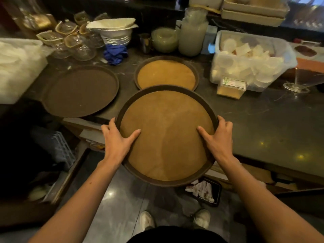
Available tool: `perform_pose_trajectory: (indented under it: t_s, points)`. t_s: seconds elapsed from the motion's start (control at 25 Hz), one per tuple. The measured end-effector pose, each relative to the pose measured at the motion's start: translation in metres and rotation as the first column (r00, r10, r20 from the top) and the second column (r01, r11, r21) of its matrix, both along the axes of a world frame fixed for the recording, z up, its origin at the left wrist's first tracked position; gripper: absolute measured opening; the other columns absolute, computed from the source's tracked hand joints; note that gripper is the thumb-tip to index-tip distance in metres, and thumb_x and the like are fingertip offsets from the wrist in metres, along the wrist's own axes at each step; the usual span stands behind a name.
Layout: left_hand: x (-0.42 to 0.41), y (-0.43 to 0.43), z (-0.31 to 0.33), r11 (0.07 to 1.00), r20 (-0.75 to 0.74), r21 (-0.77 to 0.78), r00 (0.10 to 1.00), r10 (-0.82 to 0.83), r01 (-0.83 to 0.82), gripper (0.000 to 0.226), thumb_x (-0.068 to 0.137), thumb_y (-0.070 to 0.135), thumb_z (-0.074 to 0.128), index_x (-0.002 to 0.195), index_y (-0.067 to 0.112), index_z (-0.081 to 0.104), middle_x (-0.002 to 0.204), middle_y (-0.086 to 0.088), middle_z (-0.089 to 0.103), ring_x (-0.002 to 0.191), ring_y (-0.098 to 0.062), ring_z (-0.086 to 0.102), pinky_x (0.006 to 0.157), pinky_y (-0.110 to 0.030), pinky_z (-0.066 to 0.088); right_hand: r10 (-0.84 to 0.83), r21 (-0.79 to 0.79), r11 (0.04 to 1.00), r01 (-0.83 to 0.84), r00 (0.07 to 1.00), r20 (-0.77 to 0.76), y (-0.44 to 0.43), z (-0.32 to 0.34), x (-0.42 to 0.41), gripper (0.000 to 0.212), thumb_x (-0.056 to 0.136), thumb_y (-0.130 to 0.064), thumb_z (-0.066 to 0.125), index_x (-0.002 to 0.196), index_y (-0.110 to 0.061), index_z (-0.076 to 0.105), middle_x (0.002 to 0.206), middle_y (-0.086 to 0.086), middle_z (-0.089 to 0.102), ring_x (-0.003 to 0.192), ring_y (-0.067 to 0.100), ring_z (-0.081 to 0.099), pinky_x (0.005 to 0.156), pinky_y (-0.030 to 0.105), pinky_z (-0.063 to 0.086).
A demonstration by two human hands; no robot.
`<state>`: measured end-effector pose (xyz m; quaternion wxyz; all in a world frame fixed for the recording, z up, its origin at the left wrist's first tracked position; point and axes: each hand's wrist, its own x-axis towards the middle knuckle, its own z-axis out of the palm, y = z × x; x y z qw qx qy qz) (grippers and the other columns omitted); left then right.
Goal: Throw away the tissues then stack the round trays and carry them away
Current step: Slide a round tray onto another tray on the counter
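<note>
I hold a round tray (166, 120) with a tan cork-like face and dark brown rim in front of me, partly past the counter's front edge. My left hand (117, 137) grips its left rim, thumb on the face. My right hand (217, 135) grips its right rim the same way. A second tan round tray (166, 74) lies flat on the counter just behind it. A larger dark brown round tray (80, 90) lies to the left. Below, on the floor, a black bin (205, 190) holds crumpled white tissues.
The dark counter (263, 116) carries glass cups (70, 41), a blue cloth (115, 53), jars (192, 30), a clear tub of white lids (252, 58) and a martini glass (301, 79) at right. A white crate (59, 148) sits low on the left. My shoes stand on the tiled floor.
</note>
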<state>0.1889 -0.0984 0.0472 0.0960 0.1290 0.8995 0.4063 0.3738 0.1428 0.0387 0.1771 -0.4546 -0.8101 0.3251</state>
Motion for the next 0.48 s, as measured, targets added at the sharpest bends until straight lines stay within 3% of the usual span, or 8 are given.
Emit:
perform_pose_trajectory:
  t_s: [0.24,0.48]
  points:
    - [-0.056,-0.058,0.005,0.998,-0.018,-0.005,0.998,0.058,-0.058,0.107,0.068,0.054,0.079,0.148,0.011,0.023,0.138,-0.015,0.029,0.126,-0.034,0.040,0.107,-0.041,0.035,0.057,-0.017,0.998,-0.058,0.998,-0.012,-0.045,0.000,-0.069,0.090,0.076,-0.057,0.071,0.144,-0.015,0.031,0.131,0.008,0.037,0.115,0.027,0.050,0.097,0.048,0.047]
    - [-0.095,-0.029,0.001,1.000,-0.012,0.008,1.000,0.024,-0.024,0.107,0.069,0.052,0.078,0.149,0.009,0.022,0.138,-0.015,0.029,0.130,-0.034,0.037,0.111,-0.042,0.031,0.030,0.026,0.999,-0.029,0.999,-0.022,-0.019,-0.001,-0.102,0.089,0.077,-0.058,0.070,0.144,-0.015,0.032,0.130,0.009,0.037,0.114,0.026,0.050,0.096,0.044,0.048]
